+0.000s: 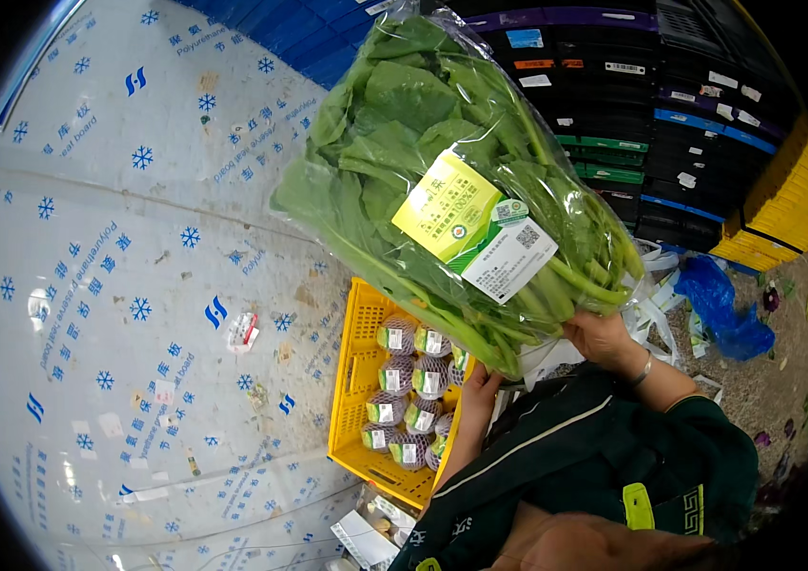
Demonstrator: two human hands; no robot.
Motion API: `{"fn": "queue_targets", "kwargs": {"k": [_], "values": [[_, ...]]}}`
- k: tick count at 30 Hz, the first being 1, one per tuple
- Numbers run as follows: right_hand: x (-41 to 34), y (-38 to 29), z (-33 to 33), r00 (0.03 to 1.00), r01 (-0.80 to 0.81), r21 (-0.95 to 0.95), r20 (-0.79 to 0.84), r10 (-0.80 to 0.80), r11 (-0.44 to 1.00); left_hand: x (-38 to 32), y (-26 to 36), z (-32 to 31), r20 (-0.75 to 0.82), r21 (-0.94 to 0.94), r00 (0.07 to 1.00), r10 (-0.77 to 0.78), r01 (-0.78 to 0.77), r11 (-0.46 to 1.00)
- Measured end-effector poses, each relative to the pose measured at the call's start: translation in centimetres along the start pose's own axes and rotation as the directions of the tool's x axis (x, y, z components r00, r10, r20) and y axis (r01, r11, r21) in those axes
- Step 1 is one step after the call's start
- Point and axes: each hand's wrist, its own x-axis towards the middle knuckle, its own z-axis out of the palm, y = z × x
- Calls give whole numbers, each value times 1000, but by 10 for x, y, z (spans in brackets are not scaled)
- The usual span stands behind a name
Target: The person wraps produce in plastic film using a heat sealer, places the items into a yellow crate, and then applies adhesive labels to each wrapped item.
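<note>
A clear plastic bag of leafy green vegetables (411, 121), with a yellow, green and white printed label across it, is held up before me, leaves towards the top left and stems towards the lower right. My right hand (600, 339) grips the stem end of the bag at its lower right corner. Lower and to the left, my left hand (479, 389) holds the bag's bottom edge; its fingers are partly hidden. Behind the bag stands a yellow plastic crate (350, 371) with several labelled round items in foam nets (398, 376).
Stacked black crates (596, 107) with coloured rims rise at the upper right, beside yellow crates (782, 207). Blue crates (282, 36) stand at the top. A printed white panel (140, 235) fills the left. A blue plastic bag (725, 307) and scraps lie on the floor.
</note>
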Motion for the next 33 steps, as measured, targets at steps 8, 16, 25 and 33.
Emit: {"fn": "queue_targets", "kwargs": {"k": [8, 16, 25, 33], "values": [[1, -6, -6, 998, -26, -21, -55, 24, 999, 3, 1, 5, 28, -6, 1000, 10, -10, 1000], [0, -6, -19, 1000, -4, -45, 11, 5, 999, 2, 7, 13, 34, -28, 998, -47, 48, 998], [-14, -42, -96, 985, -168, 57, -21, 169, 984, 14, 20, 31, 35, 174, 998, -52, 45, 984], [-168, -199, -210, 860, 255, -343, -346, -374, 904, 46, 9, 53, 84, 155, 973, -215, 200, 967]]}}
